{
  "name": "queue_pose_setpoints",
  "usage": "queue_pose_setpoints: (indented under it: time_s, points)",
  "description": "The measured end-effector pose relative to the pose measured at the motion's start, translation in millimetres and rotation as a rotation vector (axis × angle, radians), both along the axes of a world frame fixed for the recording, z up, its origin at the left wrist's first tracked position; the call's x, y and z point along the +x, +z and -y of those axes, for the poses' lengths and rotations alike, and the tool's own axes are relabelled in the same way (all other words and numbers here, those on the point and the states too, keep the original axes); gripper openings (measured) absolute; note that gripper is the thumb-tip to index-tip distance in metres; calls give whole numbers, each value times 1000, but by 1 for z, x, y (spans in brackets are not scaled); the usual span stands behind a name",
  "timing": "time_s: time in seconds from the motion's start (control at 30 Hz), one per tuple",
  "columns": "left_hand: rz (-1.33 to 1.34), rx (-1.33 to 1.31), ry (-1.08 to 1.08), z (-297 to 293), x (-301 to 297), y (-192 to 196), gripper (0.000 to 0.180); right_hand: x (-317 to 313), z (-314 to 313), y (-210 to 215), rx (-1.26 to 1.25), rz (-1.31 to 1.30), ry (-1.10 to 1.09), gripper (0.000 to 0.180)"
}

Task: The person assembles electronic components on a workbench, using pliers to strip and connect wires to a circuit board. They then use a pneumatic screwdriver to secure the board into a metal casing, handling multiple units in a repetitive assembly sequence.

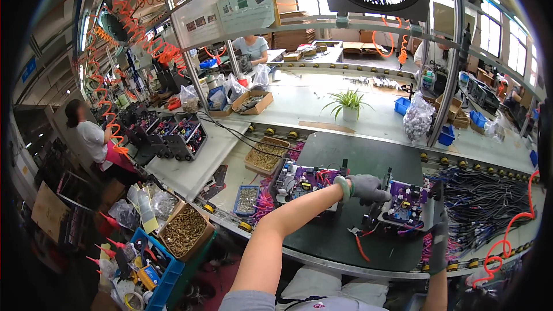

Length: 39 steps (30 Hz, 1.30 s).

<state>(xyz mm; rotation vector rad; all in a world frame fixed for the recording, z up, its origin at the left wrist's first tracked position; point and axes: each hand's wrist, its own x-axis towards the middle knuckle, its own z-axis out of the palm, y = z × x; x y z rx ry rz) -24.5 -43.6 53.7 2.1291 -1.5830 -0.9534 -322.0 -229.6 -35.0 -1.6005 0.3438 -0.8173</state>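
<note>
Assembly bench, head view. Left hand [368, 188], gloved, fingers curled onto the near-left edge of a purple circuit board [406, 207] seated in a black fixture on the dark mat [357, 155]. Right hand [439, 245], just right of the board, grips a black tool. Red and black leads [360, 239] hang loose off the board, apparently not yet dressed; a second wired board [305, 181] lies left of it.

The left hand [368, 187] wears a grey knitted work glove that ends in a light green ribbed cuff at the wrist. The forearm behind it is uncovered up to a short grey sleeve [249, 301] at about 7 o'clock in the view. The right hand [439, 245], at about 4 o'clock, wears a matching grey knitted glove, with an uncovered forearm below it.
</note>
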Motion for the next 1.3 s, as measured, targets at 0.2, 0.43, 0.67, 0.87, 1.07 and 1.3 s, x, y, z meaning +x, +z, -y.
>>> queue_pose_setpoints:
  time_s: [0.2, 0.43, 0.67, 0.87, 1.07, 1.3]
  points:
    - [-69, -51, 4, 3, -2, 0, 62, 28, 36, -79, -344, -147, -397, 54]
    - [-77, -17, 37, -5, 1, 1, 61, 19, 33, -59, -438, -337, -271, 47]
    - [-49, 46, 45, -3, 6, 4, 54, 36, 9, -12, -298, -130, -226, 54]
    - [-66, 22, -7, -1, 2, 4, 60, 17, 24, -20, -528, -325, -242, 62]
    - [-8, 96, 41, 3, 2, 3, 65, 2, 31, 46, -592, -56, -144, 70]
    - [698, -487, 188, 10, -7, -2, 44, 27, -5, 69, -1489, -410, 211, 24]
